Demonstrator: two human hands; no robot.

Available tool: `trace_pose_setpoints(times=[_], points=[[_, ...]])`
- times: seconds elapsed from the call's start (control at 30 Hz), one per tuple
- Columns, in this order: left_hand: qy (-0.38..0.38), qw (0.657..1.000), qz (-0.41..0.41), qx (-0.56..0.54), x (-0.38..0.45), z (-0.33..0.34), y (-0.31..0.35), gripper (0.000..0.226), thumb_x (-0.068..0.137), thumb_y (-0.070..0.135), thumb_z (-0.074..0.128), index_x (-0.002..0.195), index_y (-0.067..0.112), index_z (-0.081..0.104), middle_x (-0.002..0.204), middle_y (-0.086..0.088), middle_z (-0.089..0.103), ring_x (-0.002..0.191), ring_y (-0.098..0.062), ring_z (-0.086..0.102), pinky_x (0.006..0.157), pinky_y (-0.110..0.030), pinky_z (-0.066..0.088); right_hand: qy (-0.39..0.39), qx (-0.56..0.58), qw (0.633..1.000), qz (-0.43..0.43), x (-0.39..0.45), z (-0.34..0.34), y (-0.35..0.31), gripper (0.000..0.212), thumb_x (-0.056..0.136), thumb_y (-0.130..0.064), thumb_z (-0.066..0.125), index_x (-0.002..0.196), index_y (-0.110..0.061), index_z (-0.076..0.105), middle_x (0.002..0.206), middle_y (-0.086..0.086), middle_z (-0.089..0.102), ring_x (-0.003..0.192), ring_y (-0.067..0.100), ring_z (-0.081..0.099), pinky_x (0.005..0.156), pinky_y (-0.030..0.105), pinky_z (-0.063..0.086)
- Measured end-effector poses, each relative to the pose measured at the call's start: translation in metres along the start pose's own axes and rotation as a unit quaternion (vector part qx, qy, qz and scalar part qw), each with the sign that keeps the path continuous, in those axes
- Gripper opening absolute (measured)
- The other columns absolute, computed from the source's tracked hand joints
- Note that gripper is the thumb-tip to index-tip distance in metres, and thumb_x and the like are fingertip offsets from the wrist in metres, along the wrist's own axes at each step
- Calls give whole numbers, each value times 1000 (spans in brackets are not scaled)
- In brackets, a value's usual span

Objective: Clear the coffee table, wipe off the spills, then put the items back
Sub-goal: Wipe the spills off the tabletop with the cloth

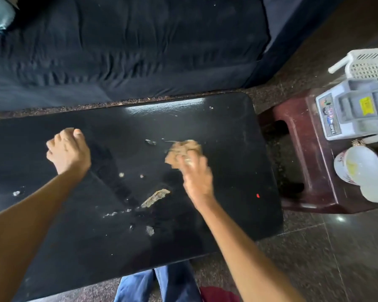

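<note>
The coffee table (227, 171) stands between the dark sofa (127, 51) beyond it and the person's legs (153, 284) on its near side, and the main risk on it now is smearing: the tan cloth (183, 152), lying near the table's middle toward its right end, is small and already looks soiled, so dragging it through the wet patches could spread them rather than lift them. A sweep toward the table's right edge could also push crumbs onto the floor (314, 258), or knock the brown stool (303, 162) standing just off that end, which carries the cleared things: a grey box (354, 114), a white basket (375, 64) and a pale cup (358, 166). The right hand (196, 177) lies over the cloth with its fingers spread; it is blurred, so I cannot tell whether they press flat or pinch the fabric. The left hand (68, 149) rests toward the table's left end with its fingers curled under, apparently holding nothing and bracing the body; if it slips on the glossy top, the wipe loses its support. The tabletop is black and shiny, with a glare patch near its far edge, a tan smear (155, 198) near its middle, pale specks (121, 175) scattered leftward, and a small red fleck (258, 195) toward its right side.
</note>
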State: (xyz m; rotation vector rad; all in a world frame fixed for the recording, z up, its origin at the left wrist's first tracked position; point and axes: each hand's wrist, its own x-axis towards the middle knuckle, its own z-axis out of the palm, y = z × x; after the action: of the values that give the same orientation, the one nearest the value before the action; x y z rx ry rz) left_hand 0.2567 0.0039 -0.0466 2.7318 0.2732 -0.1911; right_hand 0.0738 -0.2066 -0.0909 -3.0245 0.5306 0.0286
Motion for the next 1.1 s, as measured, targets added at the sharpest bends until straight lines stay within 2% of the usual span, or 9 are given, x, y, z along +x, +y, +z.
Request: trace_pose_setpoints(times=[0.1,0.27,0.4,0.53,0.6,0.67,0.87,1.03,1.1], points=[[-38,999,28,-27,-28,19,26,39,99,28,29,125,10,52,133,-17,49,126,-37,35,106,-48,25,-23,28,989,141,-18,-8,81,62,59,0,69,115,-24,57,122,7,44,88,31,50,50,32,51],[-74,994,76,-39,-62,35,45,37,99,28,30,125,11,51,132,-13,51,126,-34,35,107,-46,23,-1,91,941,327,-5,-30,112,59,75,4,54,127,-24,56,134,12,40,113,34,41,73,44,52],[-59,995,78,-27,-61,35,45,38,100,28,29,127,11,49,134,-14,49,127,-35,34,108,-47,22,19,155,981,114,-29,-39,13,52,71,-3,55,110,-38,60,114,-1,51,96,19,48,69,27,48],[-54,996,68,-20,-61,39,47,40,99,28,28,126,10,50,134,-18,48,127,-37,33,109,-49,21,-150,133,969,-145,-82,2,-72,27,87,-23,44,104,-30,63,105,0,59,88,18,55,57,27,42],[-46,996,76,-20,-62,42,54,40,99,28,29,126,9,50,134,-19,48,128,-37,33,109,-50,20,-192,90,966,-151,-83,21,-77,29,89,-23,39,106,-29,61,115,0,58,94,23,51,58,28,43],[-48,995,82,-13,-61,47,63,40,99,28,29,126,8,49,133,-19,47,128,-37,33,109,-49,20,-150,48,971,-181,-75,24,-62,25,91,-19,39,102,-28,59,114,3,58,93,25,52,57,30,42],[-70,992,103,-4,-70,65,88,39,99,28,30,126,9,50,134,-17,48,128,-37,33,109,-50,20,20,3,997,80,-5,-3,87,35,75,-11,47,102,-29,61,100,5,58,76,24,52,53,30,42],[-85,987,137,-18,-86,84,119,38,99,27,33,128,10,50,133,-16,49,127,-36,34,109,-48,20,-4,80,916,393,23,-26,189,48,82,0,52,127,-16,52,122,17,46,109,33,46,79,38,50],[-86,984,153,-20,-88,91,130,37,100,27,33,128,10,50,132,-16,50,127,-35,33,109,-47,19,35,92,918,385,38,-31,185,54,79,3,52,128,-20,54,127,14,44,113,32,42,84,38,47]])
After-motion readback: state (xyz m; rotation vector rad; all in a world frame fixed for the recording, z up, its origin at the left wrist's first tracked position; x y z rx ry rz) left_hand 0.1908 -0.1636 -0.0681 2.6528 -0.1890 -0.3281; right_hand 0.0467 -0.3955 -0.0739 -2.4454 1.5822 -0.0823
